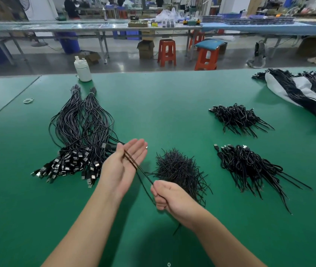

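Green work table (pixel 172 105) carries, at left, banded USB cable bundles (pixel 84 132). At right lie two heaps of coiled cables (pixel 249 166), and at centre a pile of black tie wires (pixel 178 168). Left hand (pixel 122 166) is palm up with fingers straight. The black cable (pixel 142 173) lies looped across its palm and runs taut, above the table, to the right hand (pixel 169 197), whose fingers curl tightly round it (tail hanging below).
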`<action>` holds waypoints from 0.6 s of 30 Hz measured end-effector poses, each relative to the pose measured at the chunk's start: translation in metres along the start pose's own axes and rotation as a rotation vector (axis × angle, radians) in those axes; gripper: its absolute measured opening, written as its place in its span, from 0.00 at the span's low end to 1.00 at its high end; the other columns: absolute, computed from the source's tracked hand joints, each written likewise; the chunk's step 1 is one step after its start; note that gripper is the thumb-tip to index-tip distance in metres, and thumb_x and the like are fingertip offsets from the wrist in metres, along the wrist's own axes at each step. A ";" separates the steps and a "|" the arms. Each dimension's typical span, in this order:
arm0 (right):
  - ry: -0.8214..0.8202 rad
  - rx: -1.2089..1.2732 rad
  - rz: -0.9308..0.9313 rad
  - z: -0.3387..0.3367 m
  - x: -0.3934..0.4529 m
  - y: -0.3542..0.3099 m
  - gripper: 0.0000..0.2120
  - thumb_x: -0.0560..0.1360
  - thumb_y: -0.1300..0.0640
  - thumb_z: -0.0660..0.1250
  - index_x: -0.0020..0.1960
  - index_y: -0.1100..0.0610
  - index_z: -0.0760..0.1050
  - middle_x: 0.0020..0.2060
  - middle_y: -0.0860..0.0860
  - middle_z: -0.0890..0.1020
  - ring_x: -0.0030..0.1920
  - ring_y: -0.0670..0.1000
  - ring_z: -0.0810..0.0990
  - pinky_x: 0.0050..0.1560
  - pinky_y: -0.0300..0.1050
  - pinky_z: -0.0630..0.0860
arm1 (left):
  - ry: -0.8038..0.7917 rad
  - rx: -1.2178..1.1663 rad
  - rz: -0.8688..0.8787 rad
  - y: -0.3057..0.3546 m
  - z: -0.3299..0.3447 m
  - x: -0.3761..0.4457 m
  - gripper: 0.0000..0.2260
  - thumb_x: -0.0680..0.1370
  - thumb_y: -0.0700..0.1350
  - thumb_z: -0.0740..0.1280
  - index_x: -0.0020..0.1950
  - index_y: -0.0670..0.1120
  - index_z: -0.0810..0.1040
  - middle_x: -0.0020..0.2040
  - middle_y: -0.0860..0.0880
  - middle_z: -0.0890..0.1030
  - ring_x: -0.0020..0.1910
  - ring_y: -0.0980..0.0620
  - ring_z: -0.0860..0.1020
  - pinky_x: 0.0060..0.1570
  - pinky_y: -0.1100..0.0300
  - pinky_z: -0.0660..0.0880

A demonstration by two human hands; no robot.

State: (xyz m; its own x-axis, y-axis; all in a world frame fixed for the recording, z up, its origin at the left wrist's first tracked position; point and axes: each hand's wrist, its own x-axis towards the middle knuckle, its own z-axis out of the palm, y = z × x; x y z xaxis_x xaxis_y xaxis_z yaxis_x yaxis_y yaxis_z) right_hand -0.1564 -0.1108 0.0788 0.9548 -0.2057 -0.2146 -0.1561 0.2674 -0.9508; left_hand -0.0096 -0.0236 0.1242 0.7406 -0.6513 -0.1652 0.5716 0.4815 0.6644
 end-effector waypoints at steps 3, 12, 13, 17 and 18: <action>0.062 0.147 -0.010 0.002 0.005 0.002 0.17 0.84 0.53 0.57 0.38 0.55 0.69 0.28 0.49 0.60 0.32 0.49 0.56 0.36 0.44 0.58 | -0.188 -0.029 -0.135 0.015 0.003 -0.006 0.15 0.83 0.48 0.57 0.49 0.41 0.78 0.33 0.48 0.80 0.28 0.55 0.79 0.25 0.63 0.75; 0.053 0.066 -0.065 0.001 0.014 -0.011 0.19 0.81 0.52 0.58 0.32 0.50 0.73 0.26 0.49 0.63 0.30 0.49 0.60 0.35 0.43 0.60 | -0.640 1.270 -0.488 0.023 -0.008 -0.029 0.19 0.86 0.48 0.54 0.51 0.42 0.82 0.43 0.41 0.86 0.24 0.51 0.79 0.26 0.60 0.74; 0.067 0.035 -0.070 0.002 0.014 -0.011 0.18 0.80 0.53 0.58 0.32 0.49 0.72 0.26 0.48 0.63 0.30 0.49 0.60 0.35 0.43 0.60 | -0.568 1.300 -0.463 0.019 -0.009 -0.028 0.19 0.86 0.47 0.54 0.51 0.42 0.82 0.45 0.41 0.86 0.30 0.47 0.83 0.31 0.59 0.78; 0.082 -0.008 -0.085 0.002 0.008 -0.011 0.18 0.83 0.51 0.57 0.35 0.51 0.71 0.25 0.46 0.63 0.29 0.48 0.59 0.34 0.42 0.60 | -0.281 1.310 -0.099 -0.001 -0.018 -0.022 0.16 0.86 0.45 0.55 0.56 0.39 0.80 0.47 0.44 0.86 0.47 0.47 0.85 0.53 0.49 0.81; 0.074 -0.005 -0.081 0.002 0.007 -0.011 0.20 0.84 0.50 0.56 0.35 0.52 0.71 0.25 0.46 0.63 0.29 0.48 0.59 0.34 0.42 0.60 | -0.216 1.071 -0.054 -0.005 -0.017 -0.021 0.16 0.86 0.44 0.54 0.60 0.38 0.78 0.51 0.43 0.86 0.51 0.48 0.85 0.55 0.52 0.81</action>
State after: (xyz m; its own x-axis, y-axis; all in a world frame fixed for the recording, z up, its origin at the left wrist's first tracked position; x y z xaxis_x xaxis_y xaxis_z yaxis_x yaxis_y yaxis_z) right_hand -0.1478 -0.1130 0.0882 0.9432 -0.2951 -0.1524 -0.0805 0.2419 -0.9669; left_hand -0.0216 -0.0022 0.1122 0.5861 -0.7960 -0.1513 -0.0793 -0.2422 0.9670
